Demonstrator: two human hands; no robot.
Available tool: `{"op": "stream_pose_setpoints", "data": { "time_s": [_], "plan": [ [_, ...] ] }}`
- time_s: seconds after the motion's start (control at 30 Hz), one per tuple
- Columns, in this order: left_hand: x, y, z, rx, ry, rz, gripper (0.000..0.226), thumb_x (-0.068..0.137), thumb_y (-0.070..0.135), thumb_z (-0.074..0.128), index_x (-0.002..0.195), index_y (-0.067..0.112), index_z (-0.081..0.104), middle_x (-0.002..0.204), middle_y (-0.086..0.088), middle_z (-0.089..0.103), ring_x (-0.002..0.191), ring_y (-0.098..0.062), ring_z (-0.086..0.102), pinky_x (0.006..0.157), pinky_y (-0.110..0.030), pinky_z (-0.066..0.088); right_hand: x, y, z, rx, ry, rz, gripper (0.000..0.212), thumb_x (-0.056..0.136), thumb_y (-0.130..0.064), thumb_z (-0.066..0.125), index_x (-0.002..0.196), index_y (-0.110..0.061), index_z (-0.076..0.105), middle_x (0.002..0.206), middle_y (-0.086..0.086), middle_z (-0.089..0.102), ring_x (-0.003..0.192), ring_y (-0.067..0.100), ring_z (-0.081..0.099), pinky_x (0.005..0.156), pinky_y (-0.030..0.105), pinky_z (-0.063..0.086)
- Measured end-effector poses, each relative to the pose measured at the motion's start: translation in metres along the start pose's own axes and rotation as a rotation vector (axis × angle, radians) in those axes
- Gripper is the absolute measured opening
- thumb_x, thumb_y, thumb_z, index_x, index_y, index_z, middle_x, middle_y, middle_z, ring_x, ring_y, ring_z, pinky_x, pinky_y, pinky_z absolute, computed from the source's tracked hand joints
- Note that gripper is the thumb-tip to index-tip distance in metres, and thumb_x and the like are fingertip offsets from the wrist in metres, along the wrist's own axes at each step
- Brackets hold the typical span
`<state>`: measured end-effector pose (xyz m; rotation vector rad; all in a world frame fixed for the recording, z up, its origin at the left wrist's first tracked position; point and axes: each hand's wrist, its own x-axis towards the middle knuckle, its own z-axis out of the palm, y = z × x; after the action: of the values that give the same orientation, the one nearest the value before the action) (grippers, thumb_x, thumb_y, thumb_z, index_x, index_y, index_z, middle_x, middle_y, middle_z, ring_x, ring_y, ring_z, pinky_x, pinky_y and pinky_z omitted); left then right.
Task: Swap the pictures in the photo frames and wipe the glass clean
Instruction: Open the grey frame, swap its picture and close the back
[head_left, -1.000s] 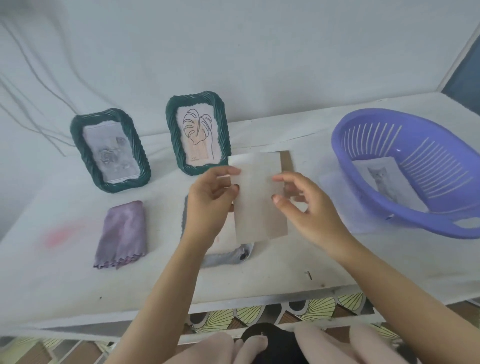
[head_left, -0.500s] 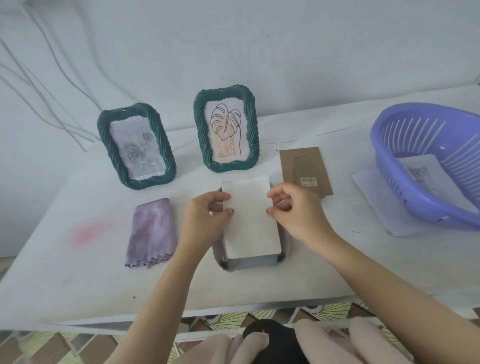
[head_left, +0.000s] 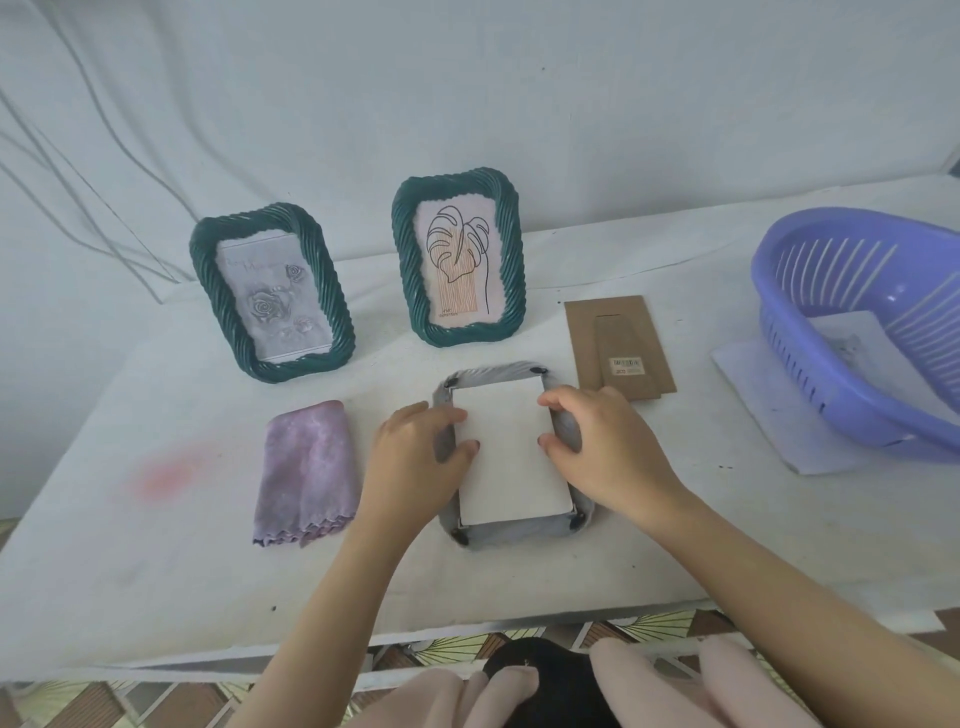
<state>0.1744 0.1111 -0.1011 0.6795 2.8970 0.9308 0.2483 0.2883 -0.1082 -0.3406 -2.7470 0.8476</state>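
– One picture (head_left: 509, 457), blank side up in the flat frame (head_left: 511, 532) on the table (head_left: 156, 571), pinched at both edges by curled left hand (head_left: 415, 460) and right hand (head_left: 597, 449).
– Could buckle or sit crooked under uneven pressure; no fit then for the backing board (head_left: 618, 345).

White card (head_left: 506, 452), laid in face-down grey frame (head_left: 514, 535), is pinched at its side edges by left hand (head_left: 415, 457) and right hand (head_left: 608, 447); backing board (head_left: 618, 348) lies at 1 o'clock.

Rose frame (head_left: 272, 306) & leaf frame (head_left: 457, 260) dk green, twisted ribs — cloth (head_left: 309, 473) lilac, basket (head_left: 810, 332) violet, backing board (head_left: 618, 348) brown, card (head_left: 506, 447) white.
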Motion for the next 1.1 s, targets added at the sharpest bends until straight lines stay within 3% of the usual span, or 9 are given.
{"op": "stream_pose_setpoints", "data": {
  "time_s": [0.1, 0.33, 0.47, 0.53, 0.7, 0.8, 0.9, 1.0, 1.1],
  "plan": [
    [-0.003, -0.002, 0.000, -0.004, -0.031, 0.006, 0.039, 0.081, 0.028, 0.068, 0.119, 0.018, 0.062, 0.127, 0.001, 0.059, 0.133, -0.020, 0.035, 0.105, -0.028, 0.024, -0.001, 0.001, 0.001, -0.005, 0.001, -0.008, 0.038, 0.082, -0.025, 0.063, 0.119, -0.020, 0.057, 0.112, -0.006, 0.065, 0.102, 0.021, 0.050, 0.081, 0.030, 0.042],
    [-0.001, -0.007, 0.005, -0.001, -0.019, 0.044, 0.039, 0.083, 0.026, 0.066, 0.120, 0.015, 0.062, 0.129, -0.003, 0.058, 0.132, -0.023, 0.038, 0.106, -0.029, 0.025, -0.002, 0.002, 0.004, -0.003, -0.014, -0.029, 0.038, 0.082, -0.024, 0.063, 0.120, -0.020, 0.058, 0.117, -0.006, 0.063, 0.101, 0.022, 0.051, 0.084, 0.028, 0.038],
    [-0.002, -0.011, 0.002, -0.123, 0.089, 0.048, 0.026, 0.087, 0.014, 0.061, 0.112, 0.012, 0.065, 0.113, -0.006, 0.066, 0.120, -0.020, 0.049, 0.095, -0.014, 0.029, -0.002, 0.005, 0.007, 0.008, -0.005, -0.038, 0.037, 0.082, -0.024, 0.063, 0.118, -0.019, 0.059, 0.118, -0.004, 0.062, 0.102, 0.023, 0.053, 0.087, 0.028, 0.038],
    [-0.001, -0.014, -0.001, -0.149, 0.146, 0.016, 0.027, 0.088, 0.016, 0.059, 0.114, 0.014, 0.064, 0.116, -0.003, 0.064, 0.119, -0.017, 0.049, 0.093, -0.014, 0.029, -0.001, 0.008, 0.010, 0.027, -0.002, -0.039, 0.035, 0.083, -0.022, 0.063, 0.117, -0.019, 0.059, 0.118, -0.002, 0.061, 0.105, 0.021, 0.053, 0.087, 0.026, 0.037],
    [-0.001, -0.018, -0.005, -0.186, 0.100, 0.066, 0.032, 0.083, 0.023, 0.066, 0.115, 0.020, 0.064, 0.115, 0.010, 0.062, 0.114, -0.005, 0.047, 0.096, -0.019, 0.034, 0.005, 0.015, 0.007, 0.056, 0.203, -0.035, 0.026, 0.083, -0.020, 0.057, 0.108, -0.015, 0.063, 0.107, 0.005, 0.060, 0.102, 0.025, 0.054, 0.086, 0.030, 0.039],
    [-0.001, -0.018, -0.002, -0.169, 0.052, 0.132, 0.034, 0.077, 0.025, 0.073, 0.111, 0.022, 0.067, 0.118, 0.008, 0.062, 0.115, 0.000, 0.042, 0.099, -0.012, 0.028, 0.018, 0.024, -0.001, -0.183, 0.296, 0.147, 0.034, 0.084, -0.031, 0.051, 0.113, -0.016, 0.059, 0.111, 0.013, 0.059, 0.102, 0.037, 0.051, 0.085, 0.040, 0.038],
    [-0.001, -0.017, 0.003, -0.115, 0.030, 0.145, 0.037, 0.074, 0.025, 0.076, 0.110, 0.019, 0.068, 0.123, 0.003, 0.059, 0.118, -0.004, 0.041, 0.100, -0.012, 0.023, 0.032, 0.030, -0.011, -0.363, 0.153, 0.411, 0.054, 0.085, -0.043, 0.050, 0.130, -0.014, 0.043, 0.125, 0.022, 0.049, 0.117, 0.040, 0.040, 0.096, 0.047, 0.029],
    [-0.001, -0.017, 0.005, -0.091, 0.020, 0.137, 0.038, 0.073, 0.024, 0.077, 0.109, 0.017, 0.068, 0.126, -0.001, 0.059, 0.124, -0.017, 0.045, 0.103, -0.020, 0.025, 0.039, 0.032, -0.016, -0.394, 0.066, 0.505, 0.068, 0.082, -0.049, 0.055, 0.136, -0.013, 0.033, 0.125, 0.021, 0.050, 0.122, 0.038, 0.037, 0.104, 0.052, 0.019],
    [-0.001, -0.017, 0.005, -0.087, 0.016, 0.128, 0.038, 0.073, 0.024, 0.077, 0.109, 0.017, 0.068, 0.127, -0.002, 0.059, 0.125, -0.019, 0.045, 0.104, -0.021, 0.025, 0.045, 0.031, -0.023, -0.281, 0.081, 0.519, 0.074, 0.075, -0.042, 0.066, 0.135, -0.014, 0.032, 0.122, 0.017, 0.052, 0.120, 0.038, 0.040, 0.105, 0.051, 0.019]
  ]
}}
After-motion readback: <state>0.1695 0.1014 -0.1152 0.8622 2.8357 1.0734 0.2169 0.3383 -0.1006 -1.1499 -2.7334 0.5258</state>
